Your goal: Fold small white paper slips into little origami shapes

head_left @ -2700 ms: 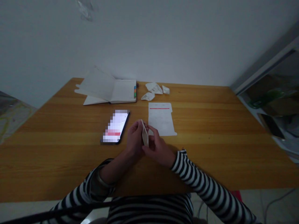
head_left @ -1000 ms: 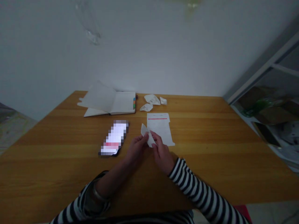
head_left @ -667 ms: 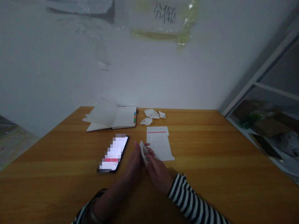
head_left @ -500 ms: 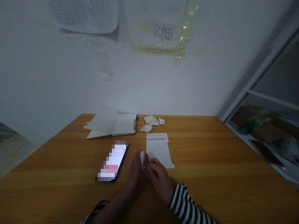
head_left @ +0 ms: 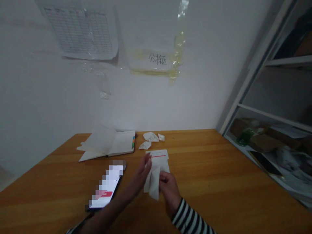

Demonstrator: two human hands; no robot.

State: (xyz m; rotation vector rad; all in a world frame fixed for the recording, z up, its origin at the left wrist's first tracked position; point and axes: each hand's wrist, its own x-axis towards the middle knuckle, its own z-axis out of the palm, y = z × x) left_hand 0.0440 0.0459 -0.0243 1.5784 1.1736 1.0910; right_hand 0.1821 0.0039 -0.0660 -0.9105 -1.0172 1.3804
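Note:
My right hand (head_left: 169,187) pinches the right edge of a folded piece of white paper (head_left: 154,185) between thumb and fingers, above the table. The paper stands partly opened, with its flaps apart. On its left side, my left hand (head_left: 141,174) has its fingers stretched out and its palm turned toward the paper; whether it touches the paper cannot be made out. Behind the folded piece, a white sheet with a red line (head_left: 159,156) lies on the table, partly covered by the folded paper and my left fingers.
Crumpled paper pieces (head_left: 150,136) lie near the wall, right of an open notebook (head_left: 123,143) with coloured tabs. A phone with a lit screen (head_left: 108,185) lies on the wooden table (head_left: 214,175), left of my hands. White shelving (head_left: 241,104) with boxes stands at the right.
My hands have moved apart from being pressed together around the paper. The paper has opened out and shows more of itself. My view has tilted up and shifted right.

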